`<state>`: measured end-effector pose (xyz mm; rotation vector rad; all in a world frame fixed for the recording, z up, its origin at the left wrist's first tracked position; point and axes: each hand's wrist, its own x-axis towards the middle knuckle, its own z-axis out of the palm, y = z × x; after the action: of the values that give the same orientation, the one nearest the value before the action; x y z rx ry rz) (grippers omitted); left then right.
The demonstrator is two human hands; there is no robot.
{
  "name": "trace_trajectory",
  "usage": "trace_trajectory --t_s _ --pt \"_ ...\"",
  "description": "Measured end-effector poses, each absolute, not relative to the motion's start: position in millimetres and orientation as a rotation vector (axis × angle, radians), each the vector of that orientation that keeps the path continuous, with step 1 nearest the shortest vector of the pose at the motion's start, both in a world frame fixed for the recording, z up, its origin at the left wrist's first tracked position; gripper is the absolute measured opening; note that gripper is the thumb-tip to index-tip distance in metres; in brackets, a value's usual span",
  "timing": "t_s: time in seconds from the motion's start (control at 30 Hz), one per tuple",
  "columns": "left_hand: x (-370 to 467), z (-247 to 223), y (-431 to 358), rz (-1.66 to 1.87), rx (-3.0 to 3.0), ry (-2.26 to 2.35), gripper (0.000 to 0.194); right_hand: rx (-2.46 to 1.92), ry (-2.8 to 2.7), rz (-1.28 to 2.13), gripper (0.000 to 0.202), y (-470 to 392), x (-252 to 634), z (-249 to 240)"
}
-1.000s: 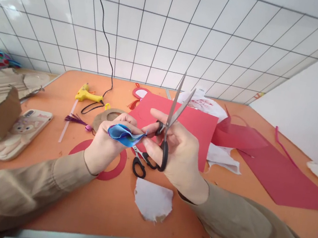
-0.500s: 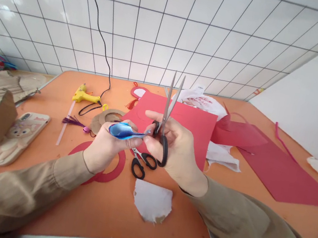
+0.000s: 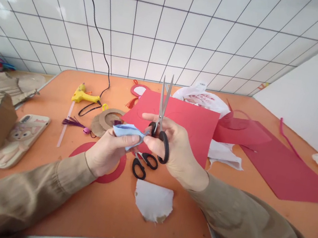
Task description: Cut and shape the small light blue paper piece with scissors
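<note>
My left hand [image 3: 107, 147] pinches a folded light-blue piece of thin material [image 3: 126, 130]; whether it is cloth or paper I cannot tell. Black-handled scissors [image 3: 162, 115] hang on the fingers of my right hand [image 3: 179, 151], their blades pointing up and slightly apart. The thumb and a finger of that same hand meet the right end of the blue piece. Just below both hands, a second pair of black-handled scissors [image 3: 149, 160] lies on the table, its blades hidden. Flat red rings [image 3: 112, 177] lie partly under my left hand.
Behind my hands is a red sheet [image 3: 197, 125], with a white plastic bag [image 3: 203, 99] beyond it. A yellow glue gun [image 3: 85, 95] and a phone [image 3: 18, 140] lie to the left. A torn white scrap [image 3: 153, 201] is near the front edge.
The blue piece has turned in my left hand, so its pale face shows instead of its open fold. The scissors in my right hand have shifted slightly left and their blades are more upright.
</note>
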<state>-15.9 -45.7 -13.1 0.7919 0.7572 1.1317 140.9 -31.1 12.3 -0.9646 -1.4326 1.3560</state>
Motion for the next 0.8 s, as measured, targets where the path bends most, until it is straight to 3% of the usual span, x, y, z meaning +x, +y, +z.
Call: trace_trajectory --t_s 0.37,0.53,0.8 --pt "-28.0 -10.2 -34.5 1.139 0.826 0.911 0.021 -0.987 -1.444 1.274 0.038 -24.0 144.8 11.1" --pt "-34.9 1.4 -32.2 1.015 0.888 0.950 0.030 -0.939 -1.497 1.231 0.037 -20.1 145.3 7.4" --pt "-36.9 11.4 -37.3 0.837 0.806 0.980 0.028 -0.883 -1.511 1.222 0.035 -18.3 146.7 4.6"
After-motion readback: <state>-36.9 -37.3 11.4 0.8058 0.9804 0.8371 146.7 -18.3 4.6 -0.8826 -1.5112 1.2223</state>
